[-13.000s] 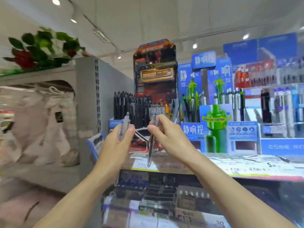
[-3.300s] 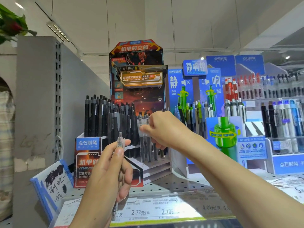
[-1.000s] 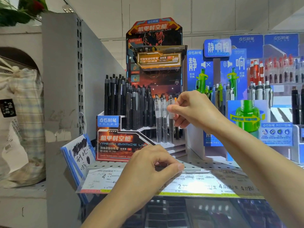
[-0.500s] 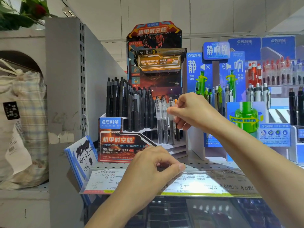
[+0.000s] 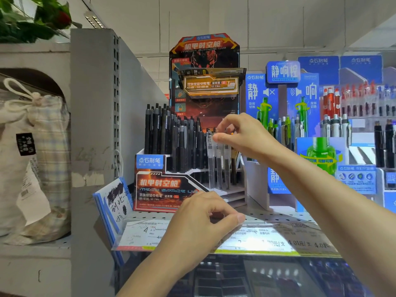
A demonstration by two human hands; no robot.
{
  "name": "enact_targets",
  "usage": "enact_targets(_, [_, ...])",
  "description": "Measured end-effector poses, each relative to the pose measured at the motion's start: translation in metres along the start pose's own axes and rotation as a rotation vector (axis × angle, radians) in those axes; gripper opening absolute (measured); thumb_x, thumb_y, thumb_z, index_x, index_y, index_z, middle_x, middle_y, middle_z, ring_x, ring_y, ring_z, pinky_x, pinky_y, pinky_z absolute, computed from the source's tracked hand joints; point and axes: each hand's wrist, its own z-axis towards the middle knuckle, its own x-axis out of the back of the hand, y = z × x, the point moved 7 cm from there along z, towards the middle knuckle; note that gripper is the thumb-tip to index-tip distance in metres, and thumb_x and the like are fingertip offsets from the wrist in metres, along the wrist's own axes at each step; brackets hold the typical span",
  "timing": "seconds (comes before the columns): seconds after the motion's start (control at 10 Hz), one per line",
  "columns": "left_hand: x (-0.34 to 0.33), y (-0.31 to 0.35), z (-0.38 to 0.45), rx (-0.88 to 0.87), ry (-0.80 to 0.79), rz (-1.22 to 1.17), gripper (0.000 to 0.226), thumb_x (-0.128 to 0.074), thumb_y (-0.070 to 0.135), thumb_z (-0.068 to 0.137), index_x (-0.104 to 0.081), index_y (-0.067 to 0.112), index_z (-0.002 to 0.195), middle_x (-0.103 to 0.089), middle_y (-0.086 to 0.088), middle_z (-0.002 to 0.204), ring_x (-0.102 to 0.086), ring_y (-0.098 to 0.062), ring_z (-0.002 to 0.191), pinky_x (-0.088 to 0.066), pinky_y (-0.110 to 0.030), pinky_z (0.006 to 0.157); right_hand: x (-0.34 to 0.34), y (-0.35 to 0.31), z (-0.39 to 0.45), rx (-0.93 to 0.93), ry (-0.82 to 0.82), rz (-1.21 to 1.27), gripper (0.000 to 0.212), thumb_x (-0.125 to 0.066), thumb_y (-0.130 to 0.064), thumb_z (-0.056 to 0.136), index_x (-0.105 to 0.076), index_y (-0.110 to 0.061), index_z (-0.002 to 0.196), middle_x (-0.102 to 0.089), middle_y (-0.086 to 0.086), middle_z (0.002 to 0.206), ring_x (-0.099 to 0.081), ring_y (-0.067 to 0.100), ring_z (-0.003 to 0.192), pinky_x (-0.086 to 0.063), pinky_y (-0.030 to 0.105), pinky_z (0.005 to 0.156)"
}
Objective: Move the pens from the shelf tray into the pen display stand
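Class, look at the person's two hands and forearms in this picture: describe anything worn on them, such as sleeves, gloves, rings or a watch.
Nothing is worn. The left hand and right hand are bare, without gloves, rings or a watch, and both forearms are uncovered, with no sleeve in view.

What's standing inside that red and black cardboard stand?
The display stand holds upright black pens at the back left and three clear pens in front. The right hand covers the clear pens' tops and whatever stands behind it.

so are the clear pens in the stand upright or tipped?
Upright: the clear pens stand vertical in the stand's front row, right hand at their tops.
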Motion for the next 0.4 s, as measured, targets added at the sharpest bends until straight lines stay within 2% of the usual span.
enact_targets(0.1, [-0.0001,0.0006,0.0012,-0.012,0.004,0.012,0.019,-0.070,0.046,0.088,-0.077,0.033,0.076,-0.068,0.016,0.086,-0.058,-0.001,0.091,-0.047,-0.021,0.076,-0.0019,0.0083,0.0019,-0.090,-0.054,0.159,0.019,-0.076,-0.033,0.087,-0.072,-0.014,0.089,-0.058,-0.009,0.077,-0.056,0.010,0.070,-0.049,0.029,0.066])
enact_targets(0.2, [-0.0015,-0.0010,0.0013,-0.008,-0.001,-0.008,0.020,-0.069,0.046,0.088,-0.076,0.032,0.075,-0.068,0.016,0.086,-0.059,-0.001,0.090,-0.048,-0.023,0.076,-0.0021,0.0104,0.0032,-0.101,-0.067,0.150,0.021,-0.075,-0.033,0.087,-0.072,-0.013,0.087,-0.059,-0.009,0.075,-0.058,0.009,0.069,-0.047,0.026,0.063])
enact_targets(0.4, [0.0003,0.0011,0.0009,0.006,0.007,-0.015,0.022,-0.069,0.045,0.088,-0.075,0.032,0.072,-0.067,0.015,0.083,-0.059,-0.001,0.086,-0.052,-0.031,0.078,0.0006,0.0049,-0.0009,-0.108,0.000,0.142,0.027,-0.074,-0.040,0.088,-0.068,-0.015,0.098,-0.062,-0.007,0.084,-0.059,0.010,0.072,-0.043,0.021,0.058])
